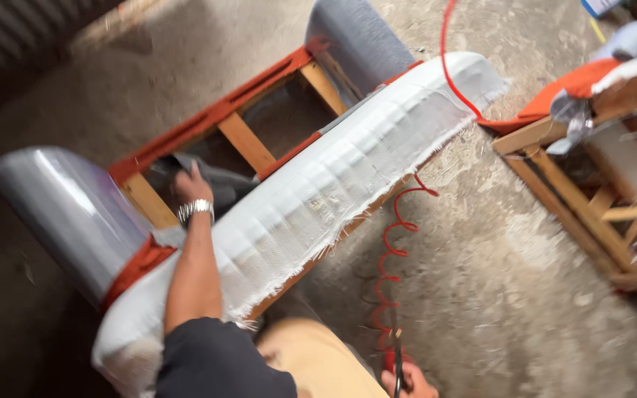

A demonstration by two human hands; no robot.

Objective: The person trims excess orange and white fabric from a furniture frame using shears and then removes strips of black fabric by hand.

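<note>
Grey fabric (208, 184) bunched in left hand (192, 188) grip; right hand (407, 383) grip around hose (392, 250).

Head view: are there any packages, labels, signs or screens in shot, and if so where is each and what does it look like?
Blue-and-white object: top right corner, cut off by the frame edge; flat, blue with a white border; could be a package or card, too little shows to tell.
No other package, label, sign or screen shows on the sofa frame, the concrete floor or near the hands.
</note>
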